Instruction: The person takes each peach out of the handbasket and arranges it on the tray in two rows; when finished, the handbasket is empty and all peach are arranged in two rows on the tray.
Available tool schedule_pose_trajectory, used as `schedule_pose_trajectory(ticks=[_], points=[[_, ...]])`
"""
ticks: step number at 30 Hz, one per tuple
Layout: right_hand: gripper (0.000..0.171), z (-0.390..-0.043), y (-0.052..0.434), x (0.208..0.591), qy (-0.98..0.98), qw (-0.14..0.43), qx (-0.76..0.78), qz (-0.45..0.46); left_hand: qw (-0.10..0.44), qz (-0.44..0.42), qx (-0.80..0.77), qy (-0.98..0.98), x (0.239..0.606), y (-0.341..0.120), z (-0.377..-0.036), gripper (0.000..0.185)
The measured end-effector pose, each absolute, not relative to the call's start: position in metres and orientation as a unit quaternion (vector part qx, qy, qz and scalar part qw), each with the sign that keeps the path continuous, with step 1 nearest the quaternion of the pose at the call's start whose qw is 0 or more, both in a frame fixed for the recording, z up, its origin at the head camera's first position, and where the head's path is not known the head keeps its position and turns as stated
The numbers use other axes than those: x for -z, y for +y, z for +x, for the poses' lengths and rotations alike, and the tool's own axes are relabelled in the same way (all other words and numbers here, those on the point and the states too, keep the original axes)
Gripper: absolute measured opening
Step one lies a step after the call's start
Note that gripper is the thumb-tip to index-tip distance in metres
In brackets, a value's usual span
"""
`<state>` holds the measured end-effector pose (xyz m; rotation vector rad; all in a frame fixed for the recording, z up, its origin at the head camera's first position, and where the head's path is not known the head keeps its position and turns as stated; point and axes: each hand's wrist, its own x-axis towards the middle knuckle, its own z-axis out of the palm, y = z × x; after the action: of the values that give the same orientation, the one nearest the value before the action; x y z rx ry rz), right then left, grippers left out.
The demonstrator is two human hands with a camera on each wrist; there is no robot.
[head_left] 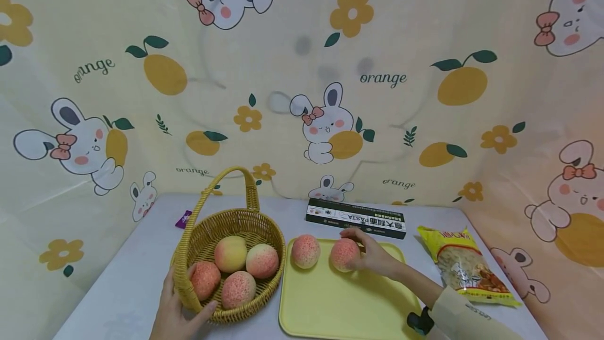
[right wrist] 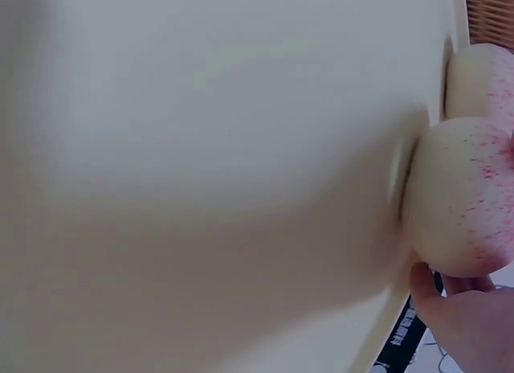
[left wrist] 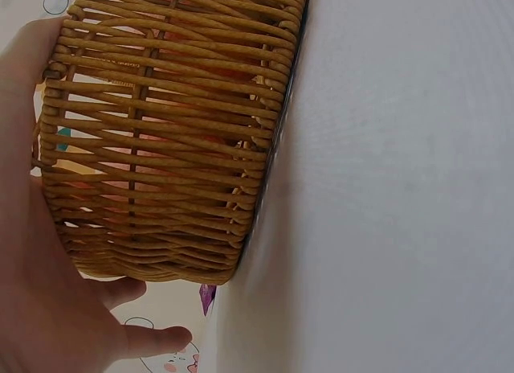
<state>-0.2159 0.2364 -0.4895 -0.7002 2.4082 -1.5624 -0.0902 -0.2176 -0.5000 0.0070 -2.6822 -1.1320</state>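
A woven yellow basket (head_left: 207,235) with a tall handle stands on the table and holds several pink-speckled peaches (head_left: 238,288). My left hand (head_left: 176,308) grips its near rim, thumb inside; the left wrist view shows the palm (left wrist: 40,309) against the basket wall (left wrist: 161,140). To the right lies a yellow tray (head_left: 340,308) with two peaches on its far part. My right hand (head_left: 365,253) grips the right peach (head_left: 343,254), which touches the tray; the right wrist view shows this peach (right wrist: 466,196) above my fingers (right wrist: 462,321). The other peach (head_left: 305,251) sits free beside it.
A dark pasta box (head_left: 356,218) lies behind the tray. A yellow snack bag (head_left: 464,266) rests at the right, near the table edge. A small purple item (head_left: 183,219) sits behind the basket. A cartoon-print cloth hangs close behind the table.
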Motion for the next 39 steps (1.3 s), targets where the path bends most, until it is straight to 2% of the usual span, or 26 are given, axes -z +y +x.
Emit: schedule_pose_trajectory(ticks=[5, 24, 31, 39], points=[[0.069, -0.221, 0.233, 0.483, 0.816, 0.079, 0.520, -0.241, 0.101, 0.009, 0.389, -0.916, 0.498, -0.218, -0.089, 0.091], [0.069, -0.238, 0.202, 0.452, 0.809, 0.068, 0.510, -0.284, 0.104, 0.004, 0.384, -0.917, 0.498, -0.219, -0.089, 0.090], [0.067, -0.245, 0.185, 0.447, 0.803, 0.077, 0.520, -0.281, 0.100, 0.005, 0.384, -0.918, 0.498, -0.219, -0.089, 0.090], [0.065, -0.250, 0.155, 0.438, 0.790, 0.098, 0.508, -0.329, 0.103, 0.006, 0.380, -0.919, 0.500, -0.219, -0.090, 0.091]])
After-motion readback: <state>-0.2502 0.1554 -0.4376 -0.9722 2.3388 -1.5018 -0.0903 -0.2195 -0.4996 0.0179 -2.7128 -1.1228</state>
